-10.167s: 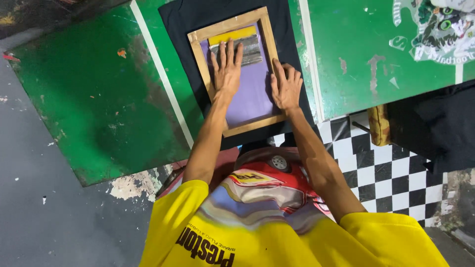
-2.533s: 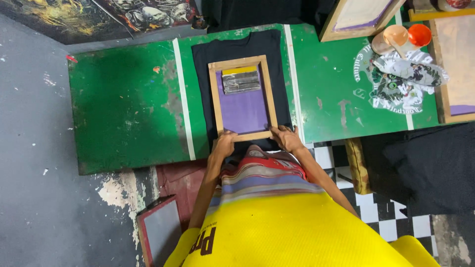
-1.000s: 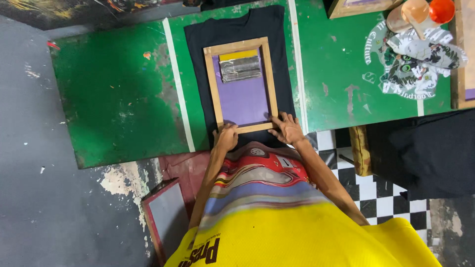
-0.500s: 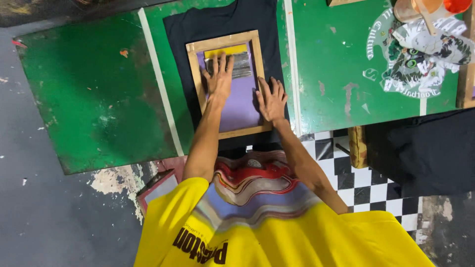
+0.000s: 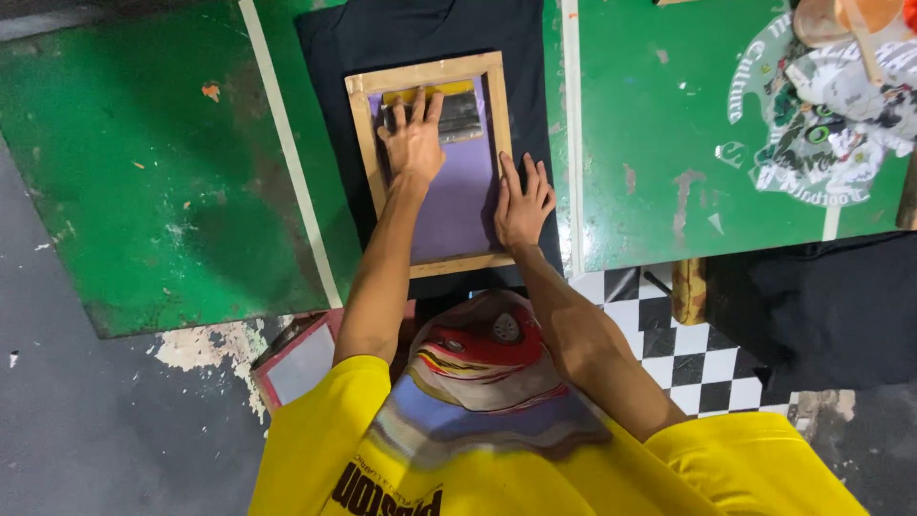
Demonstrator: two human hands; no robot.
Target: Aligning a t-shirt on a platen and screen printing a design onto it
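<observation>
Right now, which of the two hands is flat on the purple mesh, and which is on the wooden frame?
The left hand lies on the purple screen, its fingers reaching the squeegee. The right hand presses the wooden frame at its right rail, over the black shirt.

A worn green table [image 5: 143, 182] stands over grey concrete floor [image 5: 95, 430] and checkered tiles [image 5: 697, 368].

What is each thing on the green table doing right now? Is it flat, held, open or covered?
Wooden screen frame: lying flat on the shirt, pressed down.
Black shirt: spread flat, partly covered by the frame.
Squeegee: resting inside the frame at its far end.
Left hand: open, fingers reaching onto the squeegee.
Right hand: open, palm down on the frame's right edge.
Green table: paint worn and chipped.
</observation>
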